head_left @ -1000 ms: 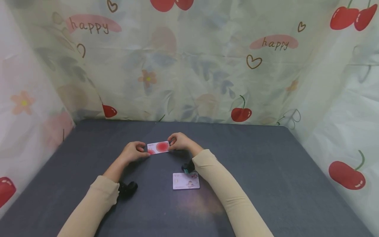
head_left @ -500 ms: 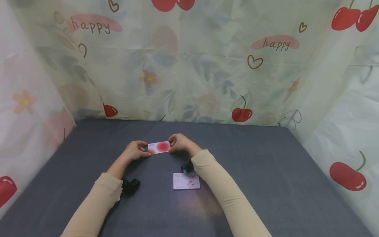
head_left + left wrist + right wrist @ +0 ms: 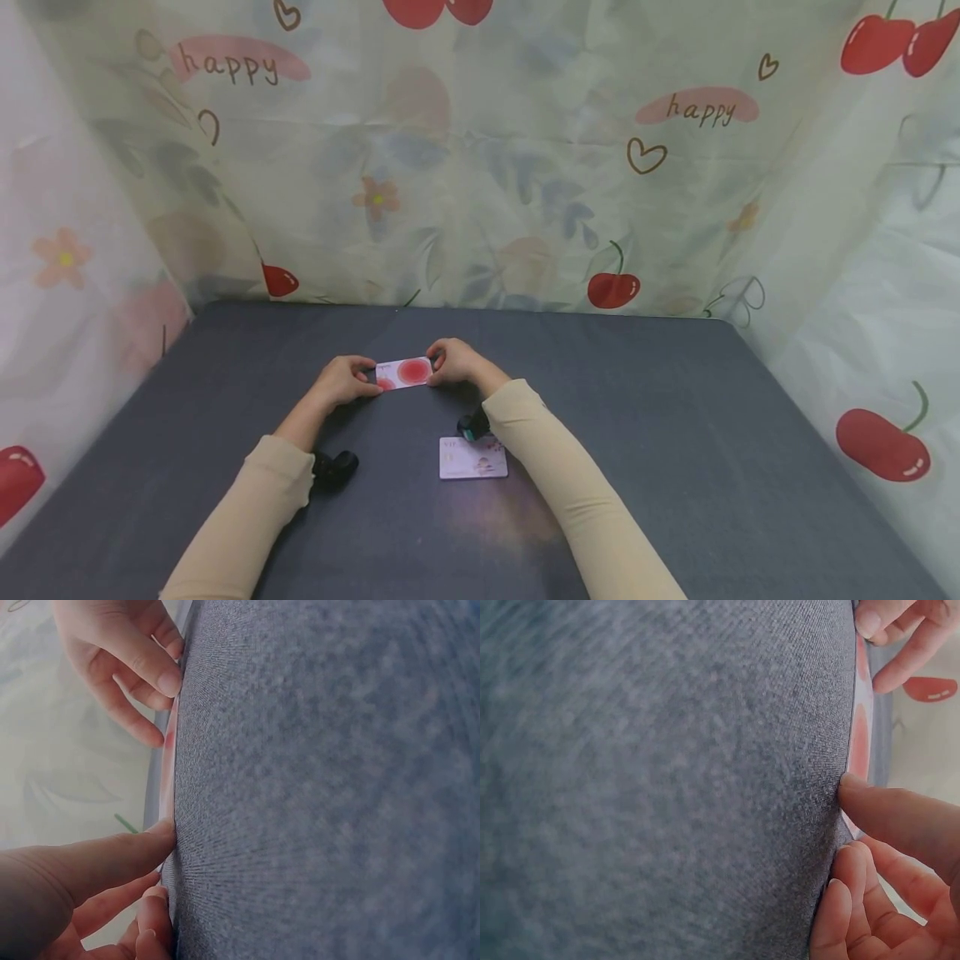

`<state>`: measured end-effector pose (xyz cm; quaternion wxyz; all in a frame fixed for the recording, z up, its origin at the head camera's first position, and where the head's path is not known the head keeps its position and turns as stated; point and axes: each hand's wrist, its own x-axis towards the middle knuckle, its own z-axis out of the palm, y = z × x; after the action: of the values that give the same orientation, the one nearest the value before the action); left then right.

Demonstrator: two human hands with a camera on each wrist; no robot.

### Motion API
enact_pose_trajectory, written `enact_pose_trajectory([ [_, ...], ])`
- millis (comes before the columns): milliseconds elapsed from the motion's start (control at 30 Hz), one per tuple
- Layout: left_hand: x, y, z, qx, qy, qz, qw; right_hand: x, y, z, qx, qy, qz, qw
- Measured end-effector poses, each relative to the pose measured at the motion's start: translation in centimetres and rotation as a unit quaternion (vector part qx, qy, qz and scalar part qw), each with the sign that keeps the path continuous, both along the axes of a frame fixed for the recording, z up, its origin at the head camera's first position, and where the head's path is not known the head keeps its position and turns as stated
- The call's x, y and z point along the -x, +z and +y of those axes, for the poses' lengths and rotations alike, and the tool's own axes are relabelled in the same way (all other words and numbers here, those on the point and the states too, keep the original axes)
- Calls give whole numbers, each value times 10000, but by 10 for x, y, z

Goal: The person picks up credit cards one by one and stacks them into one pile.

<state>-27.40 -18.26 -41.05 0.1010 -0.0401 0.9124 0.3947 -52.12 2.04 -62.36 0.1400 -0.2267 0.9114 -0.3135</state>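
Note:
In the head view, a white card with red-pink circles (image 3: 403, 373) lies at the middle of the table, slightly slanted. My left hand (image 3: 341, 382) holds its left end, thumb at the near corner and a finger at the far one. At the opposite end my right hand (image 3: 453, 361) grips the card in the same way. Both wrist views show the card edge-on, low against the cloth: a pink-white strip (image 3: 170, 772) in the left one and a red-patterned strip (image 3: 860, 742) in the right one. The curled fingers are partly hidden.
A pale pink card marked VIP (image 3: 472, 460) lies nearer, beside the right forearm, which covers its upper right corner. Dark grey cloth covers the table (image 3: 675, 467). A curtain printed with cherries (image 3: 480, 167) stands behind and at both sides.
The left forearm has shifted slightly right and forward, the right forearm slightly left. Both hands keep their hold on the circle-patterned card, which has barely moved.

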Motion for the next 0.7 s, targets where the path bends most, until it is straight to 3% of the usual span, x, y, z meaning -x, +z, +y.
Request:
enact_pose_trajectory([
  [67,0,0,0,0,9,8,10000,-16,17,0,-31,-48,-19,10000],
  [133,1,-1,0,-22,39,21,10000,-55,62,0,-47,-115,-89,9999],
  [200,1,-2,1,-49,84,35,9999,-110,124,1,-76,-245,-230,9994],
  [267,0,-2,2,-64,116,83,9999,-154,176,1,-47,-359,-386,9986],
  [333,-1,-2,4,-80,156,143,9997,-181,207,3,98,-405,-418,9983],
  [367,-2,-1,5,-82,178,172,9997,-189,217,2,24,-519,-529,9972],
  [700,-4,-3,8,-113,262,350,9990,-193,221,2,178,-531,-574,9968],
])
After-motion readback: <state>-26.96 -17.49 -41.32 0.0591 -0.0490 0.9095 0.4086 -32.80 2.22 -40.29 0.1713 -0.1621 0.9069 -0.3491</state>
